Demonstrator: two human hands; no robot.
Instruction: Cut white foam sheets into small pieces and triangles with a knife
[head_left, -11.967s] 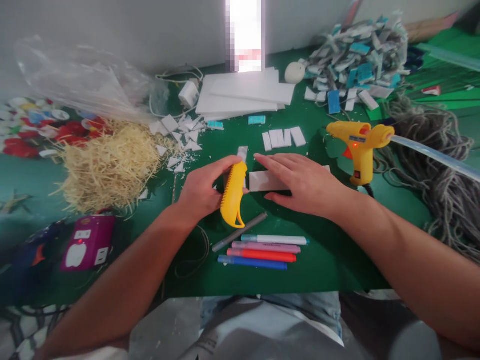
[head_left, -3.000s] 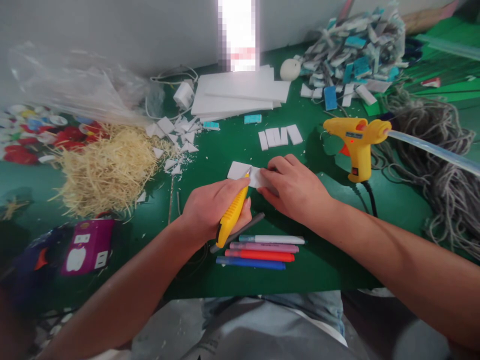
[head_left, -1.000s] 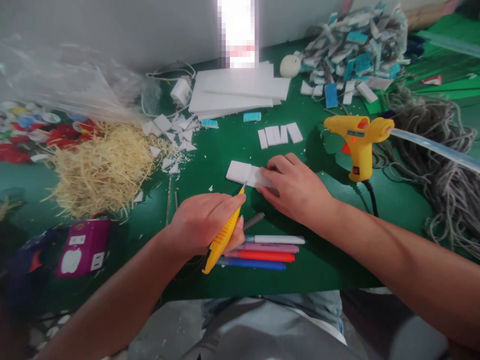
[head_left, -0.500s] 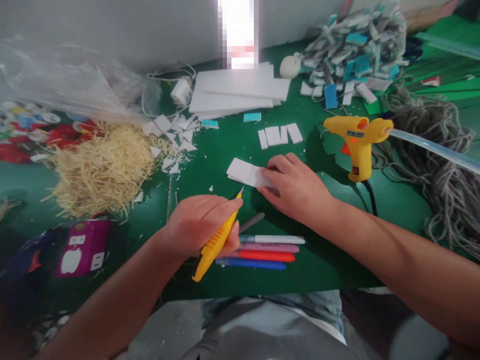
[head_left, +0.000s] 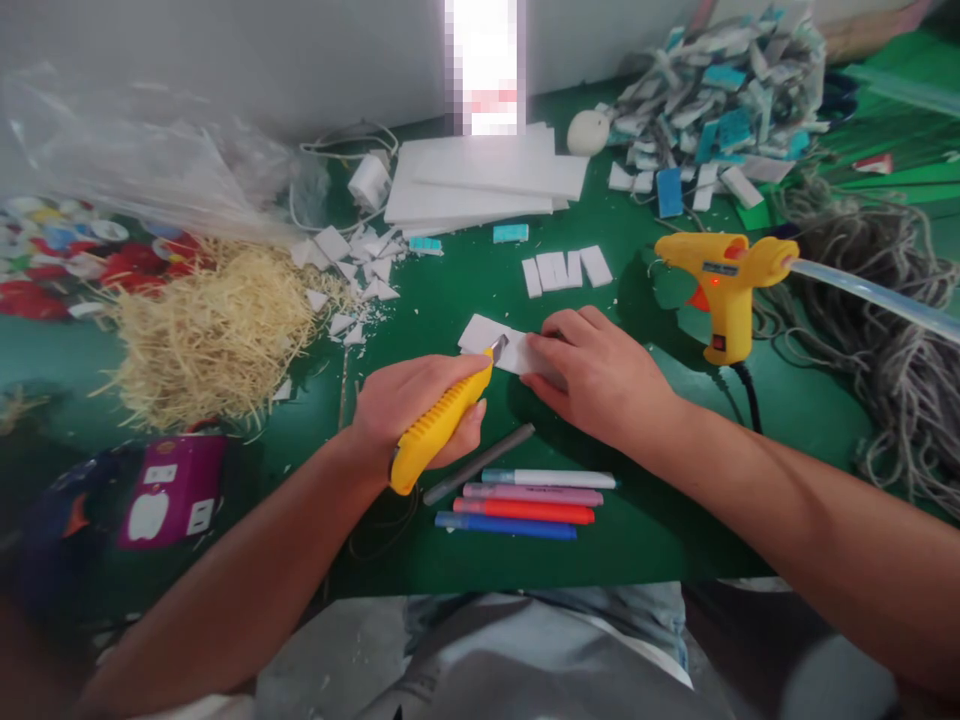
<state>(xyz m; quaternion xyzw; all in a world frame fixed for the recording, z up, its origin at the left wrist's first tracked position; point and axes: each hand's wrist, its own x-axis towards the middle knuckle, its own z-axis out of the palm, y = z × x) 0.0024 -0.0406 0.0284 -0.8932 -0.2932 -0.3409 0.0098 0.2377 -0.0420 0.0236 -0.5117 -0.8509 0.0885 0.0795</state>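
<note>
My left hand is closed around a yellow utility knife, its blade tip on the upper face of a white foam strip. The strip lies flat on the green table. My right hand grips the strip's right end, fingers on top and thumb along the near side, so that end is hidden. Beyond the hands, several small white cut pieces lie in a row. Below the knife are a dark grey stick and markers: white, pink, red and blue.
A yellow glue gun stands at the right beside grey yarn. White foam sheets lie at the back. Straw and white scraps are at the left, near a purple box. A pile of blue and white pieces fills the back right.
My left hand has moved the knife up and slightly right, from beside the strip's near edge onto its top face. My right hand keeps its hold.
</note>
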